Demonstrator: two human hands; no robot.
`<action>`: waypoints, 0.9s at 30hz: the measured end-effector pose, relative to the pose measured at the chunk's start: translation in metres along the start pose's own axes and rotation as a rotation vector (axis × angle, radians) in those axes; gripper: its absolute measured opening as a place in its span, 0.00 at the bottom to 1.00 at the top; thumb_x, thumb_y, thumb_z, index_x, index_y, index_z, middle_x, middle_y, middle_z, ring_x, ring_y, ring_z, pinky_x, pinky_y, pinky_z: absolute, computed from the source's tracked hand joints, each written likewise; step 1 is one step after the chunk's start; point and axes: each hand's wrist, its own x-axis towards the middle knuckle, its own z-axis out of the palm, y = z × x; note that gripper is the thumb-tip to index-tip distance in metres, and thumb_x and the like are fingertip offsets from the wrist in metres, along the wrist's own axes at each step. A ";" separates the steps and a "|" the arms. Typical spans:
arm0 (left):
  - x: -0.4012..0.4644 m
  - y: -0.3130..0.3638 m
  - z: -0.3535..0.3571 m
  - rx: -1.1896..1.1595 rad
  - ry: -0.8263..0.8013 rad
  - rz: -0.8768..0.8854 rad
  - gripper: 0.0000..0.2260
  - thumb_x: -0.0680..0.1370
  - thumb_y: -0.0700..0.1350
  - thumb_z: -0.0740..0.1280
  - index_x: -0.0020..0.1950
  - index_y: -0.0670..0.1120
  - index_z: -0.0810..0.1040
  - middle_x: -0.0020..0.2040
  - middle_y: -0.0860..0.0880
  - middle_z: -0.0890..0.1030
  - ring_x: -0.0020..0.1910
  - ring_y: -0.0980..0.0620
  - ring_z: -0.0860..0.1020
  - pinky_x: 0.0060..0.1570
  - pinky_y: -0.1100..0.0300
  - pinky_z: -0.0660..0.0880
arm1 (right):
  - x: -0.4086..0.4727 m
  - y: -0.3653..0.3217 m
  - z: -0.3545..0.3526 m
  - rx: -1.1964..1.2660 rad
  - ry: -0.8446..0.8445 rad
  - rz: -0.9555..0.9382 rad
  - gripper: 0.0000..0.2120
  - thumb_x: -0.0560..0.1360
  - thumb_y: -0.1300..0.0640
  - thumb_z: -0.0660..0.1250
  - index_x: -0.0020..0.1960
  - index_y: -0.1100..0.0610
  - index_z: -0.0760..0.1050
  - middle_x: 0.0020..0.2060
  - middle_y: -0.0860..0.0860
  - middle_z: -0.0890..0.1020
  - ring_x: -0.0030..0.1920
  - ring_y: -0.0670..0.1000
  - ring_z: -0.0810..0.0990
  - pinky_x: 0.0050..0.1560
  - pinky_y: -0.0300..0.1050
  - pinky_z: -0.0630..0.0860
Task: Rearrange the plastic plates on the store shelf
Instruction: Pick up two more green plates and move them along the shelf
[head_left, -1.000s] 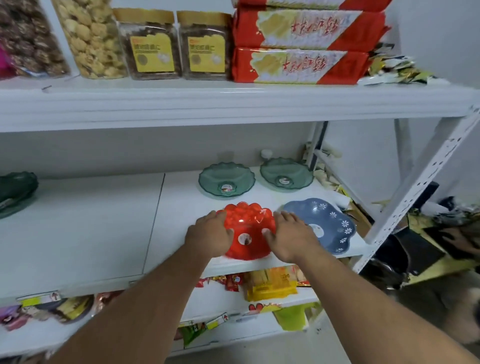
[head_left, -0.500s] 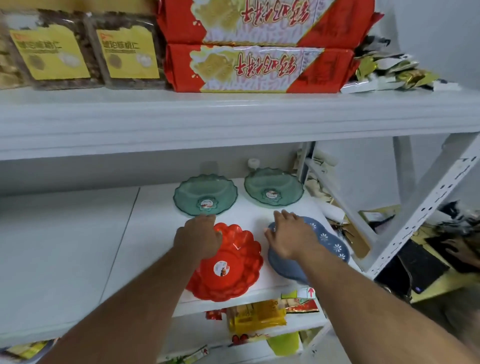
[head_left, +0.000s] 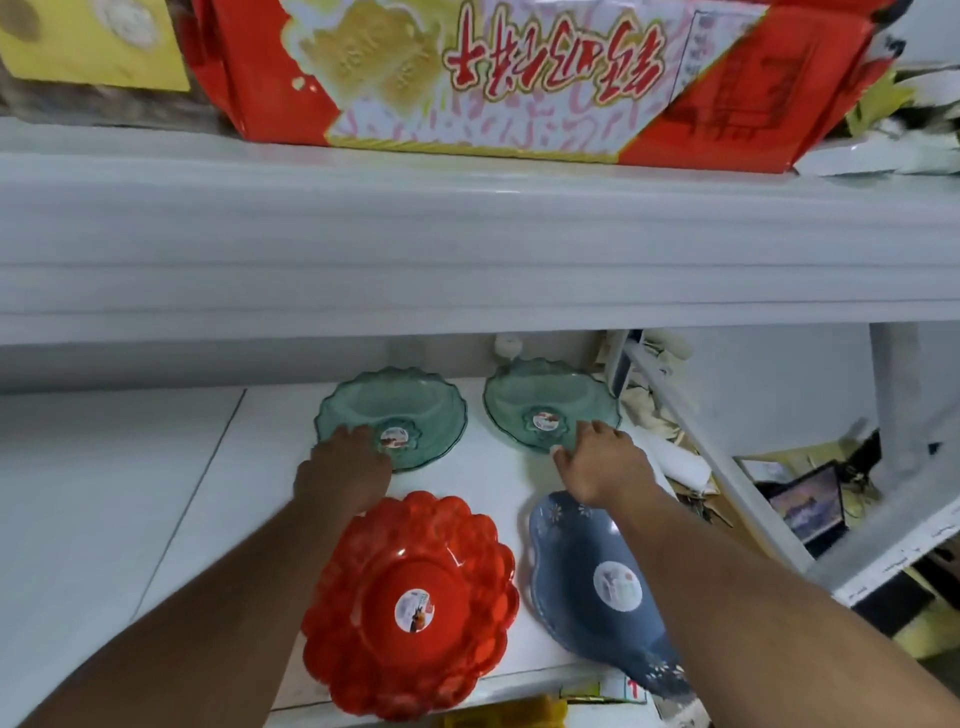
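Four plastic plates lie on the white shelf (head_left: 130, 493). Two clear green scalloped plates sit at the back: the left green plate (head_left: 410, 405) and the right green plate (head_left: 540, 395). A red scalloped plate (head_left: 441, 561) lies at the front, with a blue flowered plate (head_left: 576, 561) to its right, overhanging the shelf's front edge. My left hand (head_left: 340, 467) rests on the near rim of the left green plate, its grip hidden. My right hand (head_left: 605, 462) touches the near rim of the right green plate, fingers apart.
The upper shelf board (head_left: 467, 234) hangs low over the plates and carries a red biscuit box (head_left: 519, 78). A small white bottle (head_left: 508, 345) stands behind the green plates. A slanted shelf upright (head_left: 727, 467) and clutter close the right side. Yellow packets (head_left: 509, 714) lie below.
Both hands left the red and blue plates and reached back to the two green plates. The view moved closer and lower toward the shelf.
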 end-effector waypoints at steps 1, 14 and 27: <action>0.006 -0.004 0.004 -0.021 0.020 -0.027 0.26 0.78 0.56 0.56 0.75 0.49 0.64 0.72 0.42 0.69 0.65 0.38 0.72 0.63 0.44 0.72 | 0.010 0.004 0.003 0.034 0.000 0.026 0.28 0.80 0.42 0.54 0.71 0.61 0.66 0.69 0.61 0.72 0.67 0.64 0.71 0.65 0.57 0.71; 0.065 -0.024 0.024 -1.030 0.052 -0.493 0.03 0.76 0.31 0.65 0.46 0.37 0.76 0.54 0.39 0.80 0.44 0.43 0.80 0.45 0.51 0.83 | 0.087 0.022 0.029 0.613 -0.032 0.423 0.08 0.81 0.56 0.59 0.51 0.56 0.76 0.56 0.54 0.80 0.62 0.54 0.77 0.61 0.42 0.71; 0.037 -0.031 -0.002 -1.352 -0.037 -0.564 0.08 0.77 0.27 0.63 0.52 0.33 0.79 0.45 0.37 0.82 0.39 0.43 0.81 0.27 0.55 0.82 | 0.075 0.013 0.007 1.400 -0.041 0.660 0.17 0.77 0.72 0.62 0.64 0.64 0.74 0.55 0.62 0.80 0.51 0.62 0.80 0.23 0.49 0.80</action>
